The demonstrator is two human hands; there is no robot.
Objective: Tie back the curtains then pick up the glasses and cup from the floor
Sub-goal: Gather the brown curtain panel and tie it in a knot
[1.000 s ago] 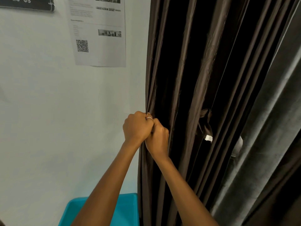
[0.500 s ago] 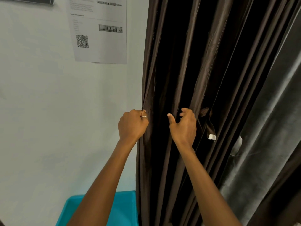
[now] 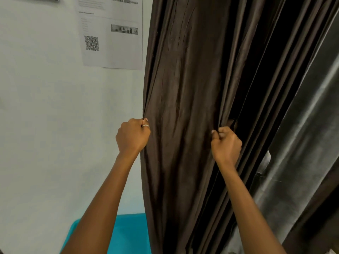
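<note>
The brown curtain (image 3: 183,88), hung beside the wall (image 3: 55,125), is now held spread between the left hand (image 3: 133,137) and right hand (image 3: 226,143), lately together, fingers (image 3: 219,134) clenched on its folds; tying is judged still pending.

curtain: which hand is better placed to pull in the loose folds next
Right, probably. The right hand pinches a fold of the brown curtain beside the ungathered pleats, while the left hand grips its wall-side edge, farther from them.
</note>
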